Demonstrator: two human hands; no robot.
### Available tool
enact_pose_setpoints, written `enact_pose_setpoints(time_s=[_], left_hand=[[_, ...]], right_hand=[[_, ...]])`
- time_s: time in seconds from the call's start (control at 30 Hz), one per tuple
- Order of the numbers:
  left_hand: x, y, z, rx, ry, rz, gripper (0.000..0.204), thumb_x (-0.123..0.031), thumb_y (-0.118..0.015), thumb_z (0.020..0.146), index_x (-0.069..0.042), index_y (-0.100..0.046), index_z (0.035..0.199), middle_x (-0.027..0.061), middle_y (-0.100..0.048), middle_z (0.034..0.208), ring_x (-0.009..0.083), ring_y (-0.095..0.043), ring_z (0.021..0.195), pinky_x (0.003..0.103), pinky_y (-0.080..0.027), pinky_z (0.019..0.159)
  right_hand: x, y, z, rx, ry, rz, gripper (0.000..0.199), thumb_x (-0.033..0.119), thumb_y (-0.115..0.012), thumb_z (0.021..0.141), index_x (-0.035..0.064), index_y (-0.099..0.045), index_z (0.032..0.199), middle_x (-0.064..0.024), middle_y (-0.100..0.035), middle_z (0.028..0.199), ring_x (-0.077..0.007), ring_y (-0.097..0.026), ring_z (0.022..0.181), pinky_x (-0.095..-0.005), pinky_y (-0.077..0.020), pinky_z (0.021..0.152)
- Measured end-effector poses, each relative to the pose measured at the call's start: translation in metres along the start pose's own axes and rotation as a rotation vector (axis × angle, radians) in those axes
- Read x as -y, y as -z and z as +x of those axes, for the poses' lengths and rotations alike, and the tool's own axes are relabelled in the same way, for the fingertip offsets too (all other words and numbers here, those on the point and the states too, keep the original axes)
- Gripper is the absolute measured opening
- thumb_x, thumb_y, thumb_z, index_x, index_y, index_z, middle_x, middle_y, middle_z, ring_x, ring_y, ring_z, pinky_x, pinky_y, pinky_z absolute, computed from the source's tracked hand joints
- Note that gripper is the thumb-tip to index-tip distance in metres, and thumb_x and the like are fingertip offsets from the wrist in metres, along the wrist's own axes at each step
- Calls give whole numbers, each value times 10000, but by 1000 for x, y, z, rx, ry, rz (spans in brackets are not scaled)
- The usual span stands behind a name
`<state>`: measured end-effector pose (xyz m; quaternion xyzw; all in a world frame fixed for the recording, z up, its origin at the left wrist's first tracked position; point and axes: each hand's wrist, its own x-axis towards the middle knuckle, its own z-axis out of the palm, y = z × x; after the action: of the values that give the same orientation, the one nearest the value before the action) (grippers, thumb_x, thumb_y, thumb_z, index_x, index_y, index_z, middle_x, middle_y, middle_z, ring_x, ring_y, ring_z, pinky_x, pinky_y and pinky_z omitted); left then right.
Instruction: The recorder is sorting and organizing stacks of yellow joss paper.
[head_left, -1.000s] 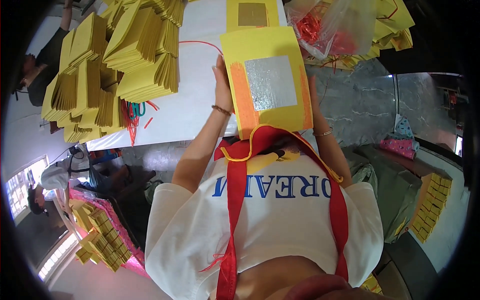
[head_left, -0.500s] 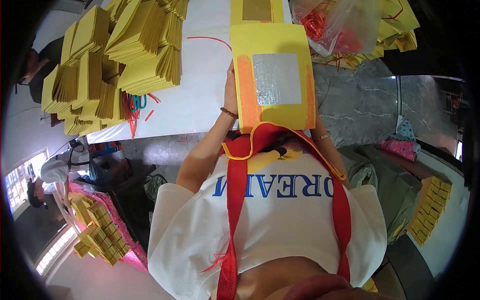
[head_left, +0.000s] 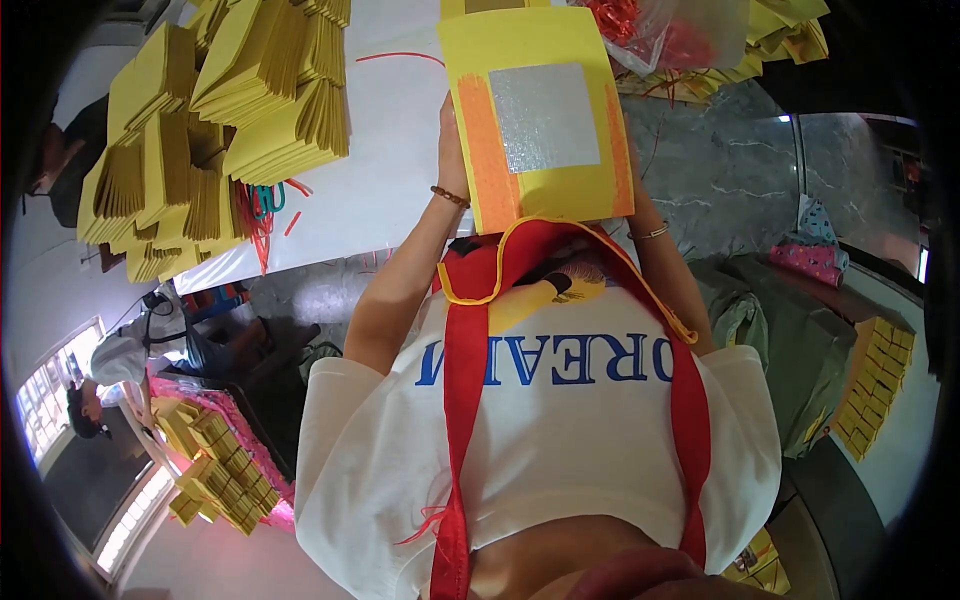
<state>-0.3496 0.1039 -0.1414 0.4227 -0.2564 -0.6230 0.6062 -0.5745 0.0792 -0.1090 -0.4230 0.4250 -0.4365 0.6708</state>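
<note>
Yellow joss paper [head_left: 560, 195], with a silver foil square in its middle and orange bands along both sides, is held upright in front of my chest. My left hand [head_left: 453, 150] grips its left edge; the fingers are hidden behind the paper. On the opposite edge, my right hand [head_left: 637, 185] is mostly covered by the paper, with only the wrist side showing. A red apron [head_left: 515, 260] with yellow trim bulges just below the paper's lower edge. I cannot tell how many sheets are in my hands.
Folded yellow paper bundles [head_left: 270, 75] are piled on the white table [head_left: 390, 130] at left. Beside them lie green-handled scissors [head_left: 268, 200] and red strings [head_left: 258, 240]. A clear plastic bag [head_left: 690, 35] with red string sits far right. Another person [head_left: 135, 345] is at far left.
The whole view has shifted a little, so the paper appears higher and slightly further left. Both hands keep the same hold on it.
</note>
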Motion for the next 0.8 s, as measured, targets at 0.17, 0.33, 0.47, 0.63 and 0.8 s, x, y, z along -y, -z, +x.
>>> enact_pose_setpoints(time_s=[0.17,0.33,0.47,0.63,0.8], left_hand=[[-39,-19,-20,-45,-280,193,543,-416,-286,976,-34,-324,1360,92,-433,1307,182,-441,1174,315,-361,988],[-87,-23,-49,-50,-470,721,478,-352,-343,972,-17,-422,1303,99,-459,1297,197,-416,1207,349,-330,1001],[-91,-38,-63,-129,-395,489,530,-392,-326,974,-34,-322,1365,120,-372,1371,234,-374,1248,367,-289,1037],[-65,-47,-64,24,-237,405,719,-560,-141,939,-65,-22,1447,113,-26,1512,234,-39,1392,357,-54,1124],[-71,-64,-69,69,-170,220,718,-556,-143,941,-63,-17,1447,115,-14,1512,221,-46,1390,346,-78,1122]], right_hand=[[40,-5,0,143,341,-23,597,443,-231,975,66,-187,1435,-88,-201,1486,-210,-173,1369,-338,-141,1107],[80,3,-3,368,610,-601,629,471,-228,960,42,-221,1420,-99,-193,1487,-231,-168,1373,-368,-115,1114],[74,3,-8,372,645,-679,686,512,-253,940,43,-169,1433,-91,-145,1500,-235,-152,1376,-365,-103,1117],[67,-32,-17,156,312,-217,753,559,-253,924,30,-105,1438,-99,-98,1508,-231,-118,1382,-353,-94,1118],[63,-25,-16,227,390,-104,811,599,-236,909,5,-66,1434,-114,-88,1506,-227,-104,1384,-355,-80,1120]])
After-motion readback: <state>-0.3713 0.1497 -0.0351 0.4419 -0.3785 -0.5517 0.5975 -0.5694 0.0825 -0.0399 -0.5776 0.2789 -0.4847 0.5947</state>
